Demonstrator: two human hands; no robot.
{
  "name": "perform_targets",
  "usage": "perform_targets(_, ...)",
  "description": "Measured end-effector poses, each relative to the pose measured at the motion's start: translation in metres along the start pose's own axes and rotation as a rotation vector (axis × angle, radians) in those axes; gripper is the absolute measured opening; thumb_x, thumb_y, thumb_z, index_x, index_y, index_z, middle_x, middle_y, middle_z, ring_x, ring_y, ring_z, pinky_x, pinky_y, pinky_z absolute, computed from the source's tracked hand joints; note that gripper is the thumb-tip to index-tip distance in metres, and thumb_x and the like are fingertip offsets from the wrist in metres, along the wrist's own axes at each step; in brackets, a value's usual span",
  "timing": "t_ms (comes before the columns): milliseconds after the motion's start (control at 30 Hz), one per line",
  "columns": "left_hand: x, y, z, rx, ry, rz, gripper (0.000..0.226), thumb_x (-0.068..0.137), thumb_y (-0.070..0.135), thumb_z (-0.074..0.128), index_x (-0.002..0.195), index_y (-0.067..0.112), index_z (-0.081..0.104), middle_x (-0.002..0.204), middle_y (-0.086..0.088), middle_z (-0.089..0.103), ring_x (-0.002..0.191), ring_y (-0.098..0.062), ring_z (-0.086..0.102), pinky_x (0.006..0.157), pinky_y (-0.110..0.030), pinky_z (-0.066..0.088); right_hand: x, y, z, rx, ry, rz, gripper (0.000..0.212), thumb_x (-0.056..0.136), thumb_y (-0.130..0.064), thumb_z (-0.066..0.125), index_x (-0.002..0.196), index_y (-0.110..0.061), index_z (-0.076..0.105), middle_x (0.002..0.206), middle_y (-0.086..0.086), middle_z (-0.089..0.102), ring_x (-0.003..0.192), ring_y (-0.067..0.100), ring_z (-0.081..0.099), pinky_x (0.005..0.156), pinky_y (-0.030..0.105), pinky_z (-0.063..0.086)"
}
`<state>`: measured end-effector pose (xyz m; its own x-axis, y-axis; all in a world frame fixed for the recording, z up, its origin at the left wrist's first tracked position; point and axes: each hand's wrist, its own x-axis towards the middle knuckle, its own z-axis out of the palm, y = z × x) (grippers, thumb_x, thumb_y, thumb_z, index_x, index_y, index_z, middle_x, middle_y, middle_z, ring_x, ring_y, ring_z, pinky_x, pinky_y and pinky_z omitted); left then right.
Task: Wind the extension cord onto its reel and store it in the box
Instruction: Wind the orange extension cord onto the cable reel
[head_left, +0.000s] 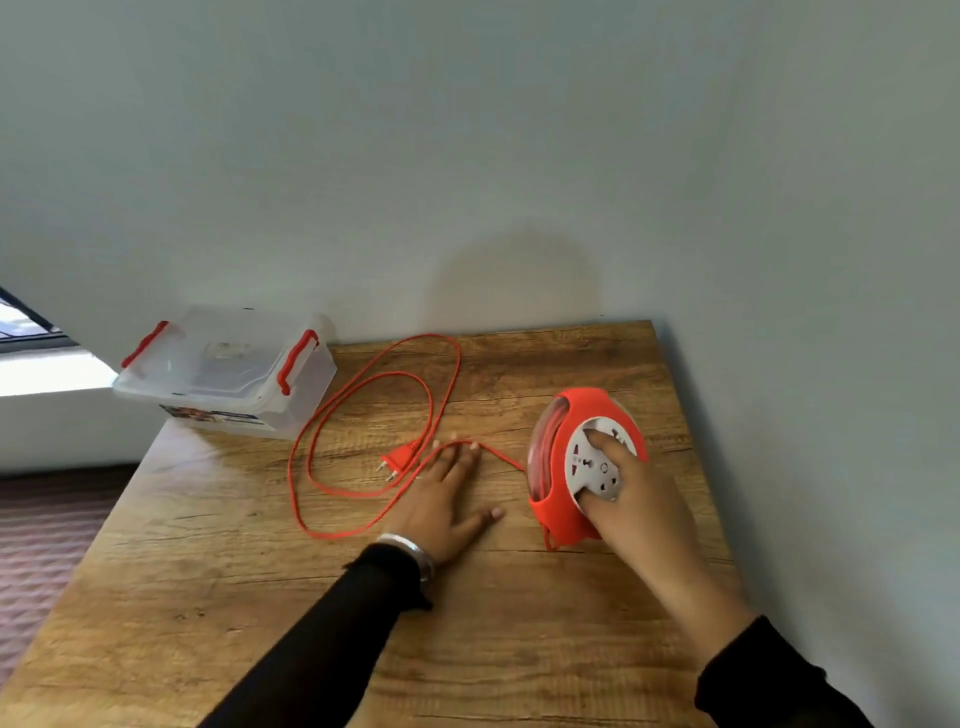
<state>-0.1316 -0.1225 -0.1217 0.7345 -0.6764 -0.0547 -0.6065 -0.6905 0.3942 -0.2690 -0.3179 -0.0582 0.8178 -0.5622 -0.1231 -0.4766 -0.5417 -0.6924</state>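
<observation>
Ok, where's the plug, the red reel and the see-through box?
plug (399, 459): head view, on its red body, lying on the table.
red reel (558, 514): head view, on the red casing's lower front.
see-through box (223, 364): head view, on the middle of its closed clear lid.

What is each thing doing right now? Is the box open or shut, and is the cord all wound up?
Box: shut, lid on, red clips at both ends.
Cord: mostly unwound, lying in loose loops on the table.
Plug: free, lying on the table.
Reel: standing on edge, some cord wound on.
Left hand: flat, fingers on the cord.
Right hand: holds the reel's white face.
</observation>
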Motion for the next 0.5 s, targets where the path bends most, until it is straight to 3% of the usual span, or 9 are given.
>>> perform_targets(133,0.012,-0.006,-0.019,-0.019,-0.094,-0.119,0.079,0.083,0.054,0.058,0.149,0.023,0.027,0.159,-0.006,0.021,0.145,-0.021,0.021,0.117,-0.029,0.017,0.002,-0.007,0.009,-0.212,-0.028,-0.109,0.066,0.075,-0.039,0.06,0.135,-0.048,0.034,0.121,-0.002,0.063,0.107,0.025,0.059,0.079,0.035,0.052)
perform_targets(233,0.016,0.001,-0.035,0.071,-0.159,-0.218,0.06,0.085,0.037,0.06,0.139,0.016,0.044,0.148,-0.008,0.041,0.133,-0.024,0.042,0.11,-0.032,0.035,0.014,-0.016,0.015,-0.359,-0.032,-0.177,0.066,0.074,-0.048,0.057,0.136,-0.048,0.033,0.121,-0.003,0.063,0.107,0.024,0.06,0.077,0.035,0.051)
perform_targets(333,-0.001,0.023,-0.051,0.038,-0.032,-0.31,0.02,0.077,0.023,0.058,0.093,0.018,0.069,0.099,-0.002,0.071,0.091,-0.02,0.064,0.077,-0.027,0.05,0.025,-0.024,0.015,-0.385,-0.003,-0.194,0.067,0.071,-0.054,0.056,0.135,-0.044,0.037,0.121,-0.001,0.063,0.105,0.028,0.06,0.075,0.035,0.051)
perform_targets(367,-0.011,0.03,-0.054,-0.052,-0.022,-0.329,0.011,0.075,0.021,0.059,0.078,0.021,0.069,0.081,0.002,0.071,0.076,-0.016,0.065,0.067,-0.023,0.047,0.027,-0.025,0.014,-0.365,0.023,-0.183,0.068,0.07,-0.056,0.056,0.134,-0.042,0.039,0.12,0.0,0.064,0.104,0.029,0.06,0.075,0.036,0.051)
perform_targets(433,-0.03,0.045,-0.05,-0.426,-0.187,-0.378,0.013,0.077,0.016,0.062,0.067,0.021,0.068,0.061,0.006,0.066,0.053,-0.009,0.061,0.054,-0.022,0.047,0.033,-0.027,0.011,-0.294,0.062,-0.151,0.069,0.07,-0.059,0.056,0.134,-0.04,0.041,0.118,0.002,0.065,0.101,0.03,0.061,0.075,0.037,0.053)
perform_targets(500,-0.045,0.067,-0.04,-0.859,-0.433,-0.418,0.015,0.085,0.007,0.061,0.091,0.018,0.068,0.065,0.004,0.068,0.049,-0.006,0.061,0.044,-0.022,0.049,0.039,-0.031,0.005,-0.163,0.082,-0.08,0.068,0.069,-0.059,0.06,0.132,-0.036,0.046,0.117,0.005,0.065,0.101,0.03,0.062,0.077,0.039,0.053)
